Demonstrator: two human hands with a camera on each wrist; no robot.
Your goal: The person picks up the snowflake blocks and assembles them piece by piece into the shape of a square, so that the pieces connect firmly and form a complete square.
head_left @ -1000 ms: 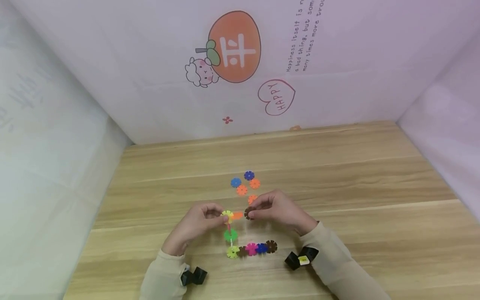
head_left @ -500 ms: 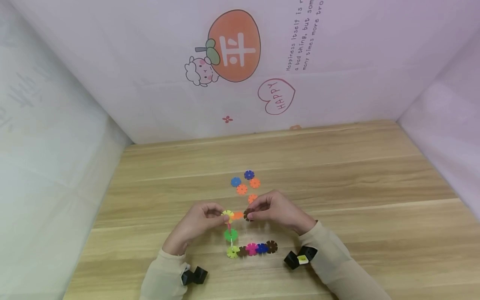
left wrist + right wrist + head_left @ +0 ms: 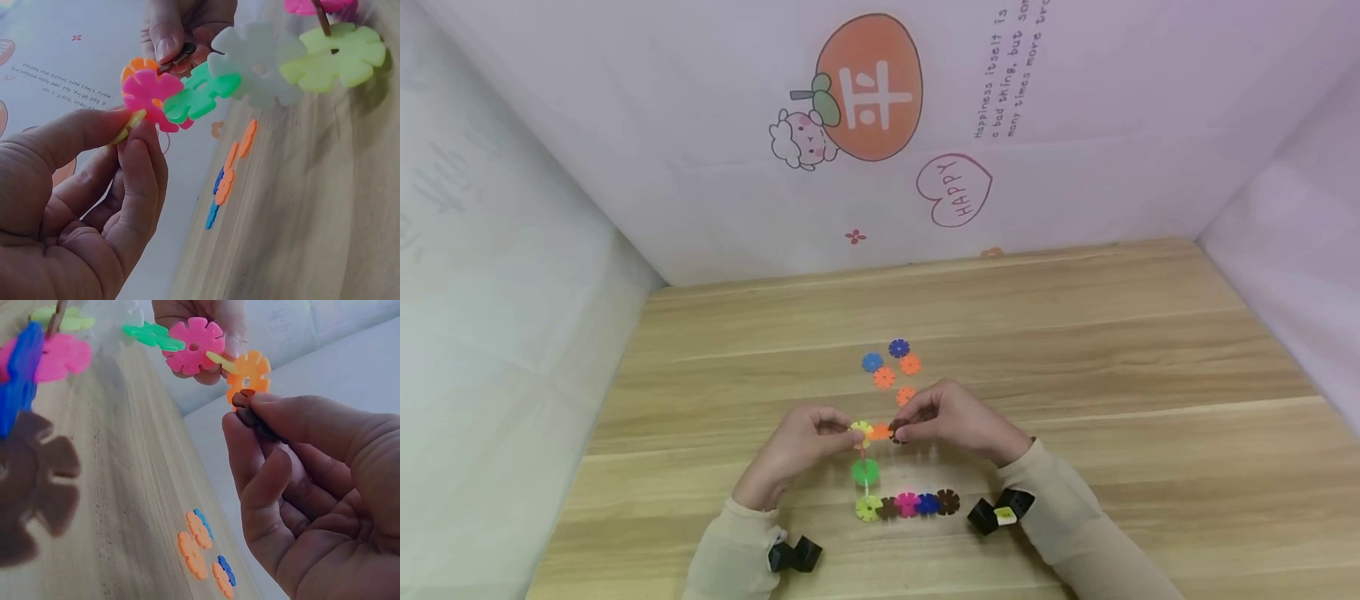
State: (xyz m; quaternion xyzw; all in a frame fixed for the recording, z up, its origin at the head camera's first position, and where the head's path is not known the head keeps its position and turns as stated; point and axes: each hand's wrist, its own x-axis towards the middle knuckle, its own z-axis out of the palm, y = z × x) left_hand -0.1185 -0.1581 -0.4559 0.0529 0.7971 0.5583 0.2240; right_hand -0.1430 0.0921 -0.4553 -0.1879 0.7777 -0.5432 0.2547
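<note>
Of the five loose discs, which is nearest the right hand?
The orange disc at the group's near end, close by the right hand; the other two orange discs and the two blue discs lie farther off.

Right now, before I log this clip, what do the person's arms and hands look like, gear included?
The left sleeve and right sleeve are long and plain beige. The left hand and right hand wear no gloves. Each cuff carries a black, blocky device: the left device and the right device, which shows a yellow label.
</note>
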